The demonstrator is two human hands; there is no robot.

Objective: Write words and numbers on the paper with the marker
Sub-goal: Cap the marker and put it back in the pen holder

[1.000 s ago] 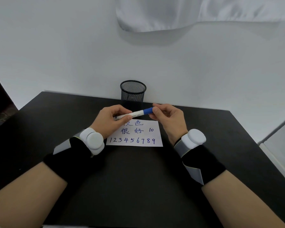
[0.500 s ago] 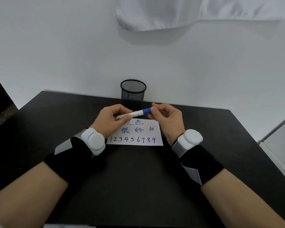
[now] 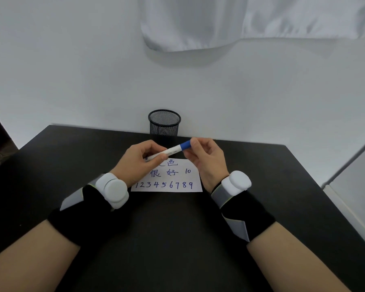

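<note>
I hold the marker [image 3: 173, 151] above the written paper [image 3: 190, 185].
My left hand [image 3: 139, 163] grips its white barrel; my right hand [image 3: 207, 159] pinches the blue cap.

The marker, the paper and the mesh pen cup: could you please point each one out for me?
marker [image 3: 173, 151], head view, on its white barrel between the two hands.
paper [image 3: 195, 185], head view, on its bare lower right corner.
mesh pen cup [image 3: 164, 128], head view, on its front wall.
</note>
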